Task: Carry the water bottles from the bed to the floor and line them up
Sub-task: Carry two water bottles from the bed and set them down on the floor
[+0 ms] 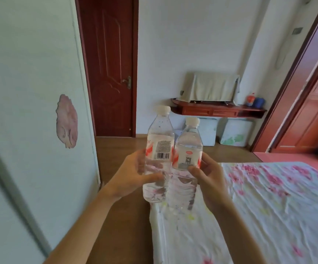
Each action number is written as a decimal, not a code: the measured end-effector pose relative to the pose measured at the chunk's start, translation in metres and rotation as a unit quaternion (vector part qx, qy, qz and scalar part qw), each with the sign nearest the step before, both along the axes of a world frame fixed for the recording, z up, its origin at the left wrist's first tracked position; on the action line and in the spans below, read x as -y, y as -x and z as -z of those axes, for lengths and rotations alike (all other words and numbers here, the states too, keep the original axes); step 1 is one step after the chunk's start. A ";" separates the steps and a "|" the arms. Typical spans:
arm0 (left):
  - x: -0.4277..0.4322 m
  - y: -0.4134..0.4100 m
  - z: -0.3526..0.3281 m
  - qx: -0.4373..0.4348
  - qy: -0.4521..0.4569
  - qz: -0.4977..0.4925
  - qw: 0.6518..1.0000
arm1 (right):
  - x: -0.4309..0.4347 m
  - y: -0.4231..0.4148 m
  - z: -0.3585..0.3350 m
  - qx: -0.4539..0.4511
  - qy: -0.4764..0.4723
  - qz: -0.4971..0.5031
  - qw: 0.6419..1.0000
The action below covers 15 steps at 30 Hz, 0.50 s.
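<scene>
Plastic-walled and upright at centre frame, the left bottle [160, 149] sits wrapped in your left grip [131, 174], the right bottle [187, 151] in your right grip [209, 180]: one each, for steady carrying.

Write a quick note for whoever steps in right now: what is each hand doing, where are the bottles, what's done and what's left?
Left hand: fingers curled round the left bottle.
Right hand: grips the right bottle.
Both bottles are upright, capped and side by side, held in the air over the corner of the bed.
Done: these two are lifted off the bed.
Left: carry them to the floor, stand them in a line. No bottle shows on the floor in this view, and no others show on the bed.
</scene>
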<state>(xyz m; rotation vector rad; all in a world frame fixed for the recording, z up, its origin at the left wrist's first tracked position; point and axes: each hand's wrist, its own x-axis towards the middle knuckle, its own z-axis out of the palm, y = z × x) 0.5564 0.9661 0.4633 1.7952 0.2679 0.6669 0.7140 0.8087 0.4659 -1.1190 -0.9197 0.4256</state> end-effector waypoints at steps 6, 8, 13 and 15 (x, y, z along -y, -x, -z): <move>-0.090 -0.008 -0.010 -0.002 0.002 0.005 1.000 | -0.095 -0.016 -0.007 -0.020 -0.009 -0.008 1.000; -0.117 -0.011 -0.014 -0.003 0.005 0.001 1.000 | -0.123 -0.020 -0.010 -0.027 -0.010 -0.012 1.000; -0.171 -0.017 -0.016 -0.008 0.002 -0.009 1.000 | -0.181 -0.030 -0.013 -0.022 -0.002 -0.013 1.000; -0.190 -0.021 -0.015 -0.011 0.004 -0.014 1.000 | -0.201 -0.035 -0.013 -0.023 -0.002 -0.014 1.000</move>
